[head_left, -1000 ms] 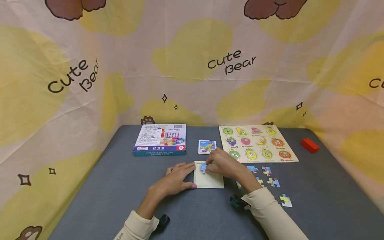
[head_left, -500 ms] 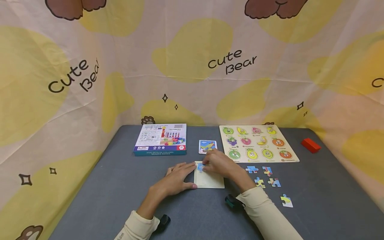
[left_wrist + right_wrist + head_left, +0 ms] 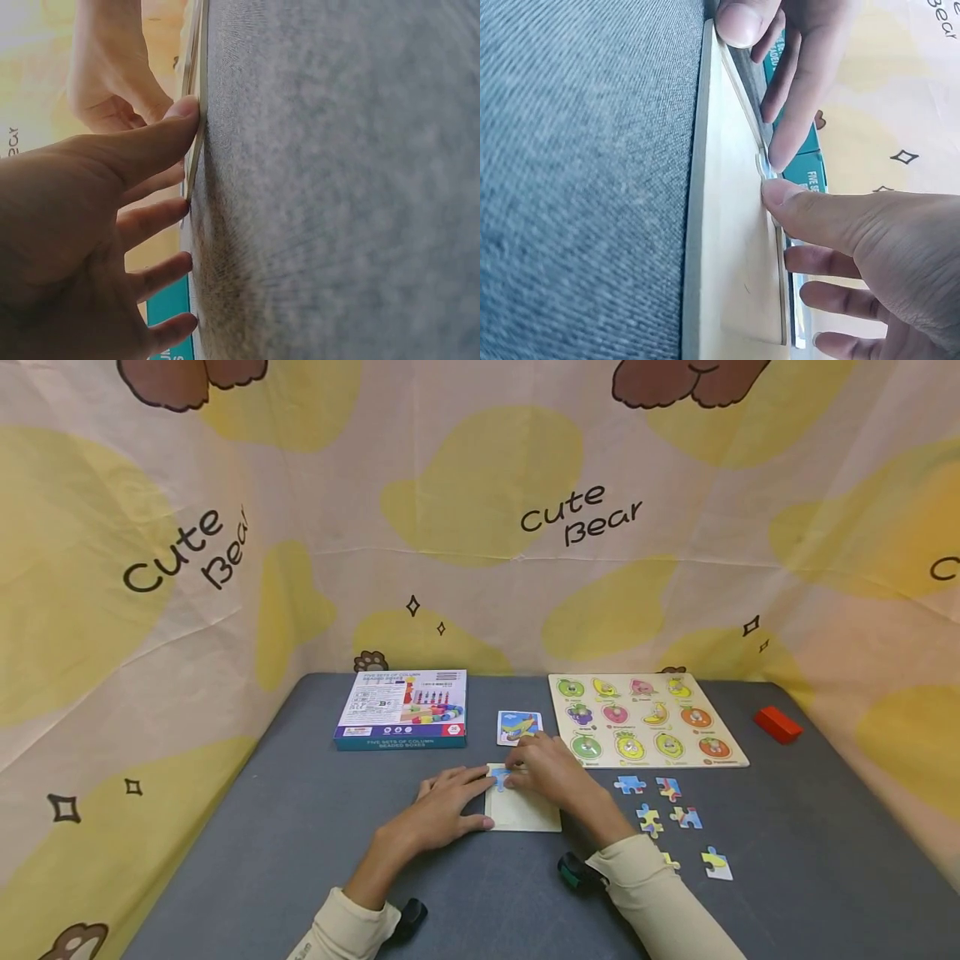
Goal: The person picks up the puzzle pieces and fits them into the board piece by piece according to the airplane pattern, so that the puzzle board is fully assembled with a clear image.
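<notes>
1. Step in hand, by the look of it: seating blue piece (image 3: 499,778) in far left corner of tray (image 3: 528,814).
2. With right grip (image 3: 555,770), pinching piece, thumb and forefinger together on it; forefinger contact mostly hidden in right wrist view.
3. With left grip (image 3: 444,806), bracing tray: thumb at near left corner, forefinger at far left corner close to piece, fingers apart, clamped on nothing.
4. Flush or not: cannot tell, edges partly covered.
5. Keep left pressure light and steady, enough to stop tray sliding.
6. Ease left forefinger back from corner before pushing down; likely to block piece otherwise.
7. Butt straight sides against corner first, then press flat with thumb, centred. Avoid pushing on a knob alone; could tip piece.
8. Check direction against card (image 3: 517,724), just beyond tray, probably the reference, before letting go.
9. Leave loose pieces (image 3: 631,785), right of tray, until done with this corner.
</notes>
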`<state>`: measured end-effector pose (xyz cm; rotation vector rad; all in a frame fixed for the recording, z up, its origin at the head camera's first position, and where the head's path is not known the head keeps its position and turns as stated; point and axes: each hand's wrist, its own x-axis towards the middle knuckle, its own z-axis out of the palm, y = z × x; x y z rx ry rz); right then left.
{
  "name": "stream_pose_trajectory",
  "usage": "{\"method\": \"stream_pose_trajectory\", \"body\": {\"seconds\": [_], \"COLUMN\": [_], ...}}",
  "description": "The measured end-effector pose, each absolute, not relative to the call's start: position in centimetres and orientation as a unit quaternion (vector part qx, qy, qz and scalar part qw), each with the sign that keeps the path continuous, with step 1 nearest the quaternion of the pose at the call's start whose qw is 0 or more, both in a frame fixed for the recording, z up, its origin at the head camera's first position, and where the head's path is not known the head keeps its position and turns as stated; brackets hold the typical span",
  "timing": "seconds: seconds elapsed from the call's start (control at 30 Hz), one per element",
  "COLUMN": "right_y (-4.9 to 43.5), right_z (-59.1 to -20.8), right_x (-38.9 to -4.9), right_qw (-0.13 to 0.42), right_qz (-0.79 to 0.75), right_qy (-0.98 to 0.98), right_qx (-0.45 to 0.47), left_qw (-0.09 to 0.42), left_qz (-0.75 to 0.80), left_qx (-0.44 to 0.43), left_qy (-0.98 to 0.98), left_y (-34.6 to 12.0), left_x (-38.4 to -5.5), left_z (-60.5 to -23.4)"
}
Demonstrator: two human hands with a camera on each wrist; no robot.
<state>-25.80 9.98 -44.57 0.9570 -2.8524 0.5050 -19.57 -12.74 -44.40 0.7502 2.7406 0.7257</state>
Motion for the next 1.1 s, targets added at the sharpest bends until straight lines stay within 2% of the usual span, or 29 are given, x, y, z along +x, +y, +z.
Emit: {"method": "stream_pose_trajectory", "body": {"seconds": [0.4,0.6,0.87,1.1], "right_y": [10.1,11.0,13.9,16.8], "right_z": [-44.5,-44.3,-43.7,-43.0], "right_x": [-25.8,-25.8,-25.5,-24.7], "right_qw": [0.038,0.004,-0.027,-0.029], "right_qz": [0.185,0.242,0.320,0.321], "right_qy": [-0.932,-0.920,-0.895,-0.901], "right_qx": [0.309,0.307,0.311,0.291], "left_qw": [0.121,0.128,0.132,0.131], "left_qz": [0.224,0.220,0.217,0.213], "left_qx": [0.275,0.273,0.270,0.267], "left_qy": [0.927,0.927,0.929,0.931], "left_y": [-12.5,-12.5,-12.4,-12.4], "left_x": [-19.6,-19.6,-19.6,-19.6], "left_z": [-44.4,-44.4,-44.3,-44.4]}}
